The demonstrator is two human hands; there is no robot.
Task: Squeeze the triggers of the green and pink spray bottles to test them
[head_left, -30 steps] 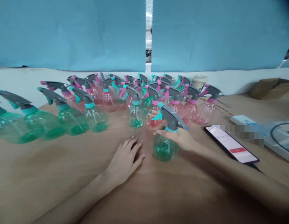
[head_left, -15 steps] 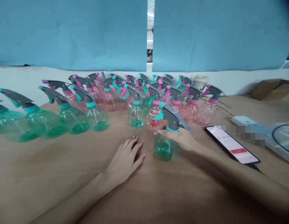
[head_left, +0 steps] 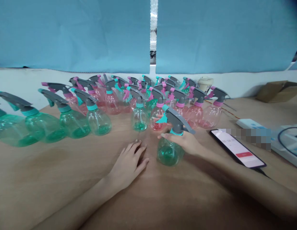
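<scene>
My right hand point(head_left: 186, 142) is closed around the neck of a green spray bottle point(head_left: 169, 154), just below its turquoise collar. The bottle stands upright, with a grey sprayer head and turquoise trigger pointing left and a little green at its base. Part of my fingers is hidden behind it. My left hand point(head_left: 128, 164) lies flat on the table point(head_left: 90, 182) with fingers apart, holding nothing, to the left of that bottle. Just beyond the hands stand another green spray bottle point(head_left: 139, 119) and a pink spray bottle point(head_left: 159, 123).
Several green bottles point(head_left: 75, 124) line the left side. Several pink bottles point(head_left: 195, 115) and more sprayers crowd the back. At right lie a phone point(head_left: 238, 148), a white box-like item point(head_left: 254, 124) with a dark cable, and a cardboard box point(head_left: 279, 91). A paper cup point(head_left: 206, 83) stands behind.
Both hands and the held spray bottle stay nearly where they were. The whole view has shifted very slightly.
</scene>
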